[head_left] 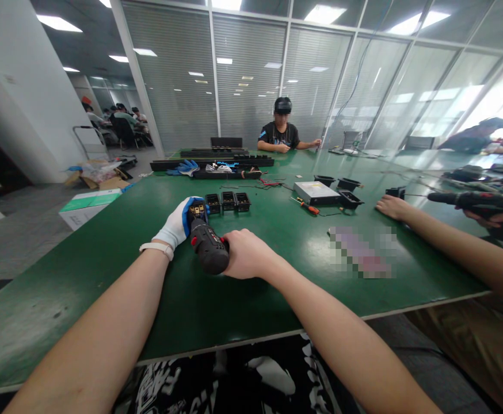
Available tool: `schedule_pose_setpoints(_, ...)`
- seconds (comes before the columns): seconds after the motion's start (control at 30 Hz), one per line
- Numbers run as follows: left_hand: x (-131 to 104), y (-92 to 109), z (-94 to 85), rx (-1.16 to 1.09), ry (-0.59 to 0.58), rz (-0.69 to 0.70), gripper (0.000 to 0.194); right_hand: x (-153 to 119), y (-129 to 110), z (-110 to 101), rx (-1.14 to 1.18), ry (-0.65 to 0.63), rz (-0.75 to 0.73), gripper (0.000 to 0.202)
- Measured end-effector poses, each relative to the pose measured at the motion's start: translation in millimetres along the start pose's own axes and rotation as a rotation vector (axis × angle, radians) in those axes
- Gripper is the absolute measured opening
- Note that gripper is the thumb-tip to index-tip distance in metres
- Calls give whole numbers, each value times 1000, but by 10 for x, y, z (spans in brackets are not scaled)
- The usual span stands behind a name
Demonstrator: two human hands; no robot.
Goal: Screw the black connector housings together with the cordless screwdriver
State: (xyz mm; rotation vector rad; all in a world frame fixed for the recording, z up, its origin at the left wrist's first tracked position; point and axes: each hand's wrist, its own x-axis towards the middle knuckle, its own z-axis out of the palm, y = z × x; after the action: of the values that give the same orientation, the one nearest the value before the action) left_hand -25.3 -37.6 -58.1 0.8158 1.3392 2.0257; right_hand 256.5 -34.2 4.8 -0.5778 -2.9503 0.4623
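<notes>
My left hand [176,223], in a white glove with blue coating, is closed around a small black plastic box [197,207] with brass-coloured metal parts inside. My right hand [248,253] is bare and wrapped round the grip of a black cordless drill [209,247] with red details. The drill's front end points away from me at the box; its tip is hidden behind the drill's body. Just beyond, a row of similar black boxes [228,200] stands on the green table [117,276].
Right of centre lie a silver metal case [316,192], an orange screwdriver [310,209] and several black housings [350,199]. Long black strips [217,165] and a blue glove [184,168] lie farther back. A co-worker's hand [390,206] and drill [467,201] are at right; another person [279,135] sits opposite.
</notes>
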Motion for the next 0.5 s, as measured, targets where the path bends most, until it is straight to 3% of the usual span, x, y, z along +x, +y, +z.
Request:
schedule_pose_setpoints(0.2, 7, -7, -8, -33, 12, -30, 11, 7, -7, 2, -24, -3, -5, 25)
schedule_pose_setpoints(0.5, 167, -176, -74, -153, -9, -90, 19, -9, -8, -5, -34, 10, -20, 24)
